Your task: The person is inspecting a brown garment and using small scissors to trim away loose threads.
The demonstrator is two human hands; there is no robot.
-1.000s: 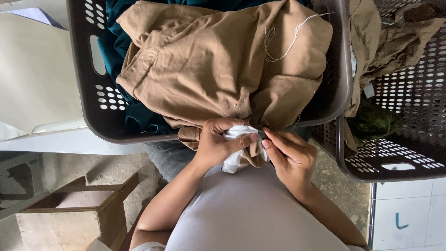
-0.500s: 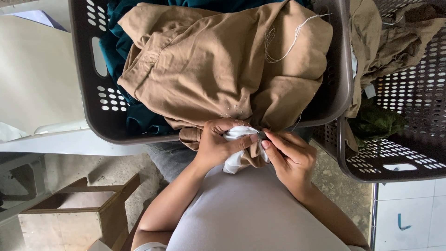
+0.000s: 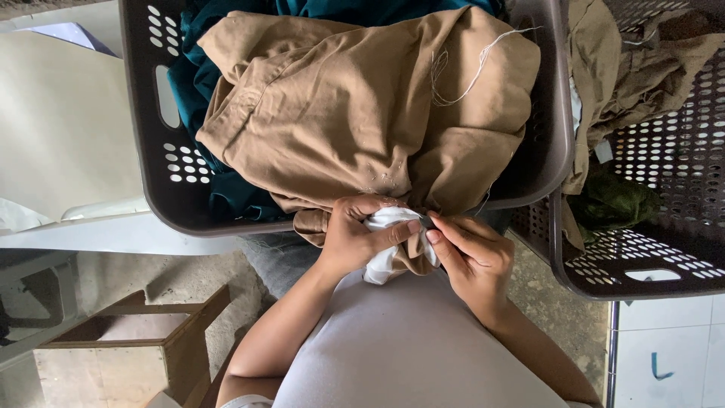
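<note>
A tan garment (image 3: 355, 113) lies heaped over a dark grey laundry basket (image 3: 147, 136), with loose white threads (image 3: 468, 64) trailing from it. Its lower edge hangs over the basket rim to my lap. My left hand (image 3: 355, 238) pinches a white lining part (image 3: 385, 249) of the garment with thumb and fingers. My right hand (image 3: 472, 257) meets it, fingertips pressed on the same spot of cloth; a small dark thing shows between the fingertips, too small to tell. Dark teal cloth (image 3: 196, 83) lies under the tan garment.
A second perforated basket (image 3: 664, 257) at the right holds olive and brown clothes (image 3: 612, 200). A wooden stool (image 3: 143, 332) stands at the lower left on a concrete floor. A pale surface (image 3: 60, 136) lies at the left.
</note>
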